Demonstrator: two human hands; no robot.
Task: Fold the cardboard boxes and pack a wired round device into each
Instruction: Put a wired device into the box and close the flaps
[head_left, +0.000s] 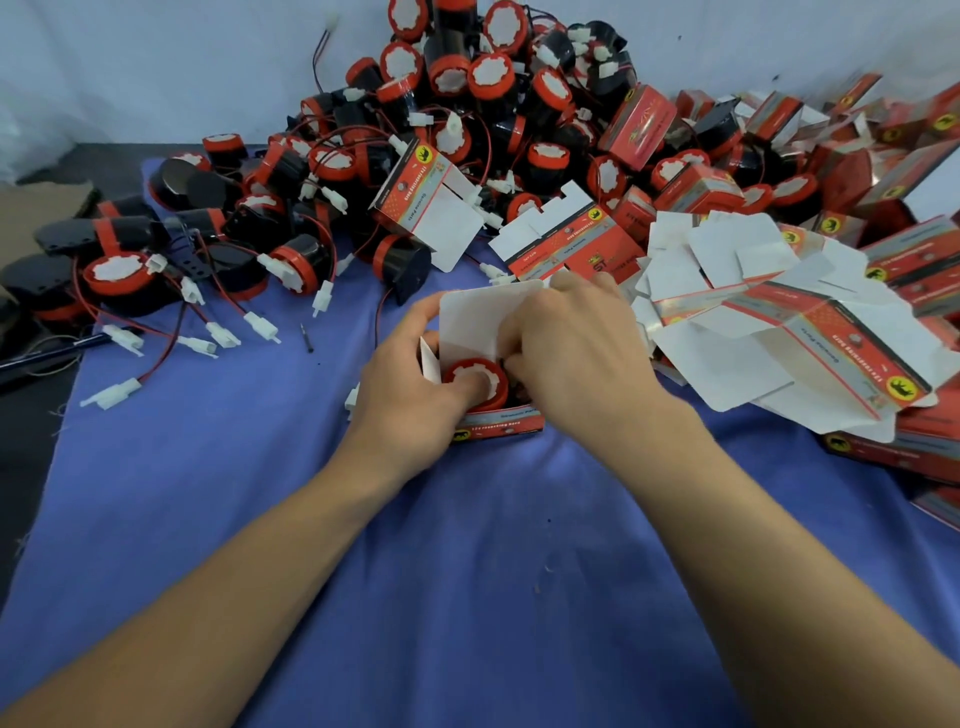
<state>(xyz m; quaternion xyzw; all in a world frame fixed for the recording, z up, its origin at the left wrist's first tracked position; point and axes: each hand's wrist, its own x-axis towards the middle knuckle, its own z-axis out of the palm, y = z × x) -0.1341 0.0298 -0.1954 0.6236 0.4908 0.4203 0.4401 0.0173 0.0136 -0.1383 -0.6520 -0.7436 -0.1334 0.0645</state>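
Two hands hold a round wired device (470, 375) in an open cardboard box (501, 422).
Left hand (410, 395) fingers (426, 317) wrap the box's left side, thumb pressing the device's white scalloped centre inside its red rim. Right hand (576, 348) fingers curl over the box's right edge. White lid flap (475, 319) stands upright. The box rests on blue cloth (467, 545).

Cloth (467, 597): plain violet-blue. Open box (506, 422): red side, grey strip, yellow disc with black animal; flap (478, 322) white. Device (454, 371) inside: red rim, white centre. Piled devices (452, 73): black bodies, red rims. Connectors (260, 327): white.
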